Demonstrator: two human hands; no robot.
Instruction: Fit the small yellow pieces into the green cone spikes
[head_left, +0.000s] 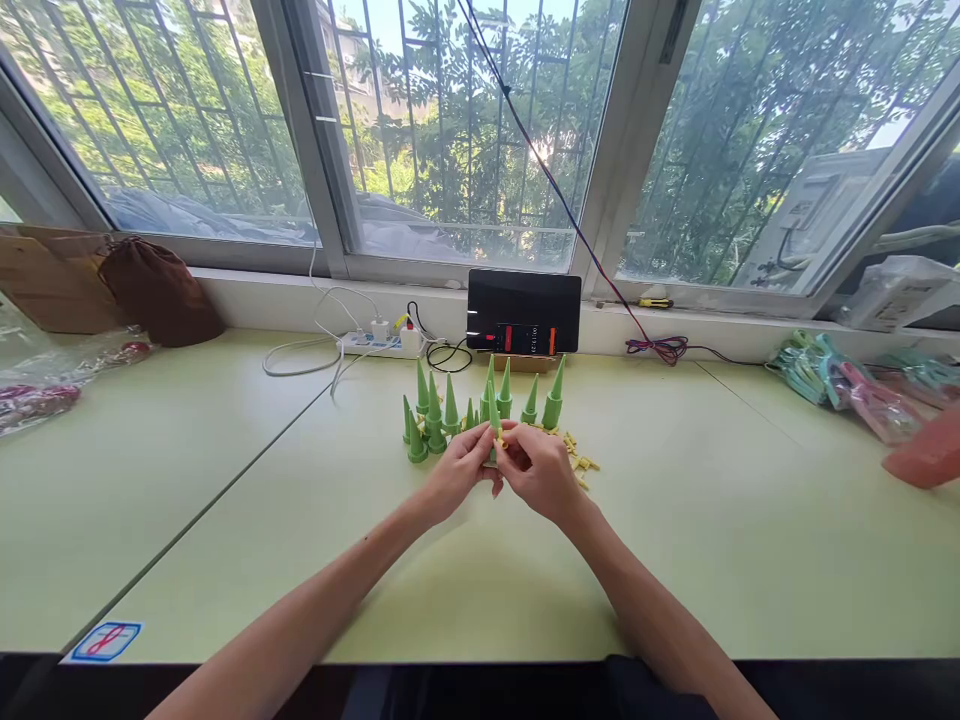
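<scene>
In the middle of the head view, my left hand [461,468] is closed round a green cone-shaped piece [494,412], its point upward. My right hand [541,470] meets it there, thumb and finger pinching a small yellow piece [502,437] against the cone's side. My fingers hide the cone's lower part. Just beyond my hands stand several more green cones, some stacked on one another, such as a stack at the left [434,420] and one at the right [553,398]. Small loose yellow pieces [581,462] lie scattered beside my right hand.
A black tablet [523,305] leans at the wall behind the cones, with a phone [525,340] before it. A power strip [382,345] with white cables lies left of it. A brown drawstring bag [157,290] is far left; bagged teal and pink items [832,380] lie far right.
</scene>
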